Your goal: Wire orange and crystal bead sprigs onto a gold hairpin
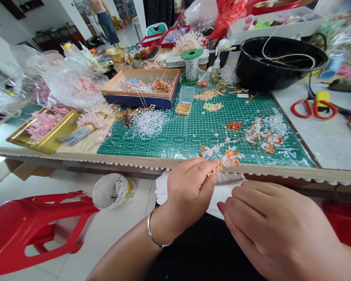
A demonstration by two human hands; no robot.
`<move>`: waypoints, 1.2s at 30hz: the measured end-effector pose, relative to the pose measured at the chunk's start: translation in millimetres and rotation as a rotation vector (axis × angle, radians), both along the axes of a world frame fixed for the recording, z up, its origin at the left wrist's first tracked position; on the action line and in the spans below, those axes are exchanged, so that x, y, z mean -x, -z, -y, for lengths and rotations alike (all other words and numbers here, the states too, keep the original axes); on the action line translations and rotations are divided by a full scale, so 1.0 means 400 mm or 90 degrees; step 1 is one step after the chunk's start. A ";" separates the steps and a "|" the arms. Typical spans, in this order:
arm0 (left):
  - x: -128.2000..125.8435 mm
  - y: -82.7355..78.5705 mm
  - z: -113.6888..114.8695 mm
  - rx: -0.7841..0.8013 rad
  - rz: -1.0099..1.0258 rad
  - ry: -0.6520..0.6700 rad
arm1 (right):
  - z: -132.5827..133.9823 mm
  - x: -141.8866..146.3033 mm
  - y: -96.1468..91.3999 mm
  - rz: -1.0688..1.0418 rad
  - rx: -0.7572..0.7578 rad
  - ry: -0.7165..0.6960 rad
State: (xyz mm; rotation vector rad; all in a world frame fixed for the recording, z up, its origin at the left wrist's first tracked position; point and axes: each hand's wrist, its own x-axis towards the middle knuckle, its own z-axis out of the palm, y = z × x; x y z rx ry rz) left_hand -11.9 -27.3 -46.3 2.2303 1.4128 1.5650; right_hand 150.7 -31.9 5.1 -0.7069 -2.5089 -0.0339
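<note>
My left hand is closed around a beaded hair ornament, at the front edge of the table. Gold loops show along its base, between thumb and forefinger, and orange and clear beads spread out above them. My right hand is beside it on the right, closer to the camera, its fingers curled together. Whatever it may be holding is hidden behind the fingers. Beyond the ornament, several orange and clear bead sprays lie on the green cutting mat, near a small pile of orange beads.
Clear beads, a small plastic box, a blue-sided tray and a green wire spool stand on the mat. Red-handled scissors and a black basin are right. A bucket and red stool stand below left.
</note>
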 end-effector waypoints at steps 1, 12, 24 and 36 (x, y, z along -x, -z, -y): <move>0.000 -0.002 0.001 0.002 0.003 0.004 | 0.001 -0.002 0.001 -0.009 0.016 -0.005; 0.019 0.001 -0.005 -0.070 -0.082 -0.014 | -0.028 -0.037 0.023 0.038 0.174 0.098; 0.011 -0.011 0.000 0.051 0.009 0.059 | -0.024 -0.036 0.039 -0.062 0.217 0.141; 0.016 -0.016 -0.008 0.114 0.047 0.019 | 0.017 -0.041 0.063 0.009 0.031 0.102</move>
